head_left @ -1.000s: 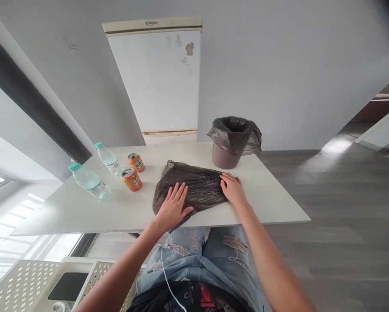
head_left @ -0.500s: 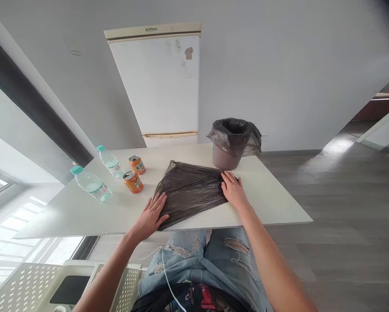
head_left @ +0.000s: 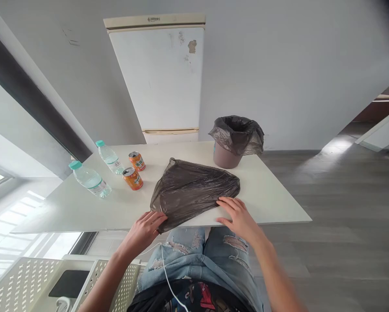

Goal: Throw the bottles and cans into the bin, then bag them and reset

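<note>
A dark see-through plastic bag (head_left: 191,188) lies spread on the white table (head_left: 272,195) in front of me. My left hand (head_left: 144,229) sits at the table's near edge with curled fingers touching the bag's near left corner. My right hand (head_left: 238,216) rests open, fingers spread, on the table at the bag's near right edge. A small brown bin (head_left: 227,157) lined with a dark bag stands behind it on the right.
Two water bottles (head_left: 88,178) (head_left: 108,157) and two orange cans (head_left: 132,178) (head_left: 137,160) stand on the table's left side. A white fridge (head_left: 162,78) stands behind the table. A perforated white chair (head_left: 25,286) is at lower left.
Both hands have drawn back toward the near table edge. The right hand left the bag's far right end, and the bag now lies wider and puffed up.
</note>
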### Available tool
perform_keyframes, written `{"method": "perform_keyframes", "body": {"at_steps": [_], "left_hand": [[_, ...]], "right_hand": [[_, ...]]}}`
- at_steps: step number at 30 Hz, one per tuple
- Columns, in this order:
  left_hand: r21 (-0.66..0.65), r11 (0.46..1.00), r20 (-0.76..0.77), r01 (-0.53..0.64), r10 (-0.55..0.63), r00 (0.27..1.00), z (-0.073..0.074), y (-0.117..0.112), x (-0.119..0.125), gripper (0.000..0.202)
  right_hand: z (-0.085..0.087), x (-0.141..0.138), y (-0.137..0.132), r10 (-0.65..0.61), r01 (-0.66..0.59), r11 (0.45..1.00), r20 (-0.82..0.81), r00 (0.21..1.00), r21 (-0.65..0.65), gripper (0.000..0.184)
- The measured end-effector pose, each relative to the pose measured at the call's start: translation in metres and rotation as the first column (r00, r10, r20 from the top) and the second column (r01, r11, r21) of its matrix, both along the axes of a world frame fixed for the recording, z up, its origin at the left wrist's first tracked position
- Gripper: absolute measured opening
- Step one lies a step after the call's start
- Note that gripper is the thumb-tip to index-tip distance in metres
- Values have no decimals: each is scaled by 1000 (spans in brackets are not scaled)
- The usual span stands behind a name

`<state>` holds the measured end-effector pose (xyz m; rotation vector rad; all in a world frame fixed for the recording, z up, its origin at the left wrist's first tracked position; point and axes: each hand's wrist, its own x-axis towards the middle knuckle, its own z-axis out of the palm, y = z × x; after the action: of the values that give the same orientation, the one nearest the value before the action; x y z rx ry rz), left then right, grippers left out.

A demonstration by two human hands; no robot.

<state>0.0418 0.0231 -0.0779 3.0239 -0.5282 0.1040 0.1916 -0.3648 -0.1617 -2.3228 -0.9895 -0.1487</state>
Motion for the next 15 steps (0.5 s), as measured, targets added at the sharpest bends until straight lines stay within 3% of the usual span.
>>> {"method": "perform_keyframes", "body": {"at_steps": [4, 10, 12, 15], "left_hand": [[-44, 998, 30, 33, -31, 999, 11, -2, -17, 57], [-267, 963, 98, -47, 75, 992, 52, -7, -27, 48], [-382, 916, 89, -124, 170, 981, 59, -8, -23, 39], [-540, 794, 9, -280, 338, 941, 61, -11, -5, 24]], "right_hand": [[-3, -32, -10, 14, -14, 1000, 59, 998, -14, 44], [7, -46, -25, -41, 24, 993, 144, 989, 117, 28], [14, -42, -29, -60, 39, 981, 104, 993, 193, 21], [28, -29, -30, -98, 100, 953, -22, 995, 285, 18]]}}
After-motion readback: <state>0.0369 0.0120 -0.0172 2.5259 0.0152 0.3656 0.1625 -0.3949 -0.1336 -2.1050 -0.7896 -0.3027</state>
